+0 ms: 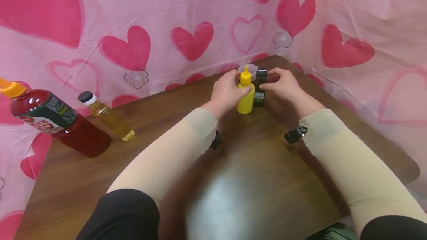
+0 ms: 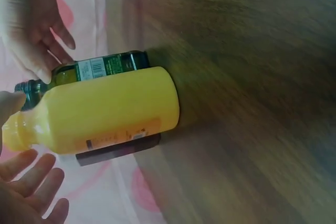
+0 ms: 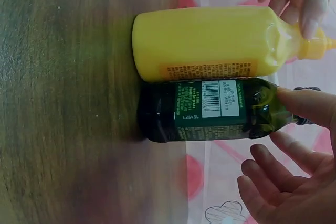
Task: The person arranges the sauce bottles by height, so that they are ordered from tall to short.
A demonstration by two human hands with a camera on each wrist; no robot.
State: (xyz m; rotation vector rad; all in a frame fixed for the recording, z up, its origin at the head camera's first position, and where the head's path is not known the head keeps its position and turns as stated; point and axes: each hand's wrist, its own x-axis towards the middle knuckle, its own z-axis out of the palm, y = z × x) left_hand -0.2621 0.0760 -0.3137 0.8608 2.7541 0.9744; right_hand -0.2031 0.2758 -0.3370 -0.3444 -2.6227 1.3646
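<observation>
Where pink cloth [image 1: 160,17] backs one table [image 1: 257,162], I count four bottles [image 1: 66,125]: left hand [image 1: 225,91] pinching the yellow bottle [image 1: 245,102], right hand [image 1: 286,85] the green bottle [image 3: 210,107].

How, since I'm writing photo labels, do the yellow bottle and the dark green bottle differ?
The yellow bottle looks opaque; the dark green bottle looks partly see-through. The yellow bottle tapers to a pointed nozzle; the dark green bottle ends in a blunt, dark cap. Both stand upright, side by side.
</observation>
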